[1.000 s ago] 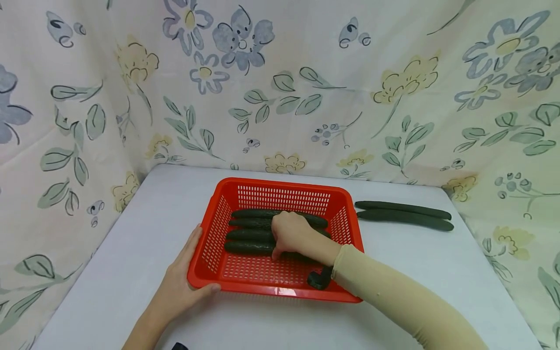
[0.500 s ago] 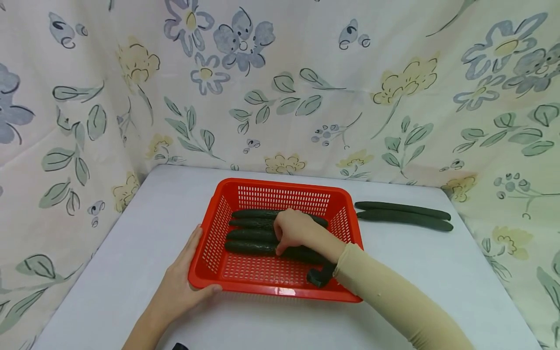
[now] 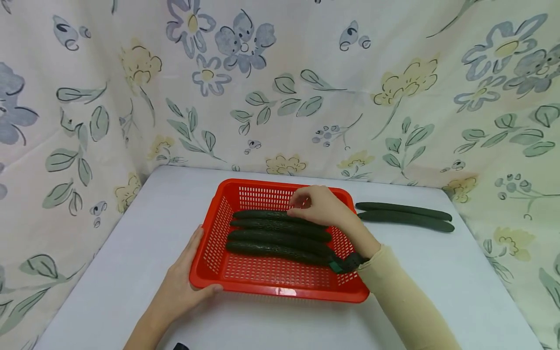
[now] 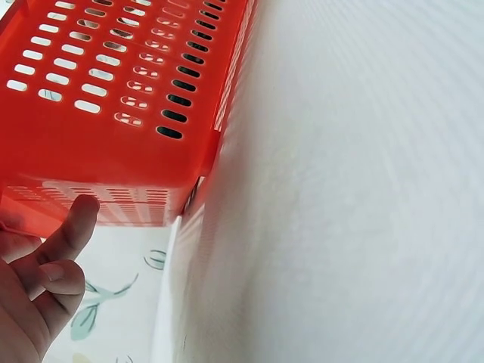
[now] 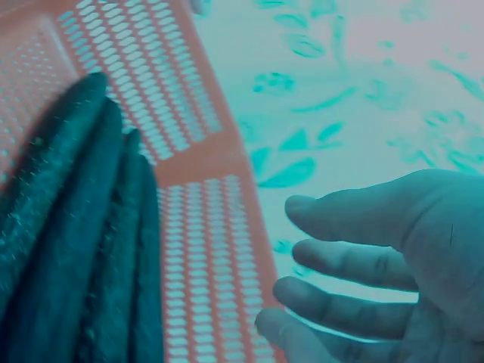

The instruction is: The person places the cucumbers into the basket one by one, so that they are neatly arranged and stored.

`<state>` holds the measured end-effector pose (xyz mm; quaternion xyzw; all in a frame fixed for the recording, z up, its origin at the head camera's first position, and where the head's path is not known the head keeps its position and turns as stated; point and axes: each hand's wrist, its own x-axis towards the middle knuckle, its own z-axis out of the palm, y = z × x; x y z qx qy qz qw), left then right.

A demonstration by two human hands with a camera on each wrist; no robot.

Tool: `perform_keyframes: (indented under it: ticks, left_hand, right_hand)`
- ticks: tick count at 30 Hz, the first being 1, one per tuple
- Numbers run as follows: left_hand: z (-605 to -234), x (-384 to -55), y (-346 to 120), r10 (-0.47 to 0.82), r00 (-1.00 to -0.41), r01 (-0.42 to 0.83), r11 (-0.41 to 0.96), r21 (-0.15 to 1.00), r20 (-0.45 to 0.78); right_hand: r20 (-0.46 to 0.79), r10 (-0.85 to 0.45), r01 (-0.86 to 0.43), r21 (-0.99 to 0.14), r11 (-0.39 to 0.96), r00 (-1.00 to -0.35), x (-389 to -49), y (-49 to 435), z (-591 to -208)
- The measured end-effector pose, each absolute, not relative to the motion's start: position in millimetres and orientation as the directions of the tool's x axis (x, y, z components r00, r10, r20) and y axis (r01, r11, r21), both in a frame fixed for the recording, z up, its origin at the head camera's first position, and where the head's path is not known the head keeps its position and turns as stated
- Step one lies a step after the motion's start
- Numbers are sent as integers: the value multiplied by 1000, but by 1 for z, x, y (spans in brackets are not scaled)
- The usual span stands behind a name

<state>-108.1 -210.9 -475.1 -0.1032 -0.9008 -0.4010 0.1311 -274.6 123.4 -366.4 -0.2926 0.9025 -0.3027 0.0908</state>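
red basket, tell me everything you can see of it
The red basket is rectangular, open-topped and looks plastic, with slotted walls, a perforated floor and rounded corners. It sits upright on the white tabletop, slightly askew in the head view. Four cucumbers lie side by side inside. The left hand touches its left side; the right hand hovers above it.

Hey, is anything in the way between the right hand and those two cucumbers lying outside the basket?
Only the right rim of the red basket. The right hand looks raised over the basket, so it could probably clear that rim and reach the two cucumbers.
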Motion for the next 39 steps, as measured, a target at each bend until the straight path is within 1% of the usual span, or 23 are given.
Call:
perform_keyframes:
  ticks: [4, 8, 12, 16, 19, 23, 26, 31, 39]
  left_hand:
    - [-476, -108, -211, 81, -947, 284, 665, 690, 312]
    - [-476, -108, -211, 82, -947, 283, 665, 691, 309]
    - [-478, -108, -210, 82, -949, 281, 663, 694, 306]
    - [-479, -110, -208, 90, -947, 289, 660, 693, 309]
    - [-479, -111, -207, 94, -946, 293, 658, 693, 311]
    - [-478, -112, -208, 88, -946, 291, 653, 699, 312]
    - [-478, -113, -208, 88, -946, 291, 651, 701, 311]
    - [-478, -113, -210, 88, -950, 281, 663, 694, 300]
    - [-478, -112, -212, 82, -950, 279, 659, 698, 303]
  right_hand:
    - [96, -527, -461, -630, 624, -844, -272, 147, -365]
    - [147, -457, -436, -644, 629, -877, -268, 172, -368]
    - [163, -383, -385, -682, 622, -909, -262, 200, -374]
    - [163, -279, -304, -741, 599, -946, -253, 229, -377]
    - [180, -202, -266, -770, 580, -963, -248, 248, -380]
    - [211, -135, -250, -778, 576, -968, -244, 268, -387]
    - [212, -100, -229, -774, 590, -972, -242, 280, -393]
    - [224, -63, -212, -741, 637, -972, -244, 295, -398]
    - [261, 2, -199, -742, 641, -965, -248, 314, -396]
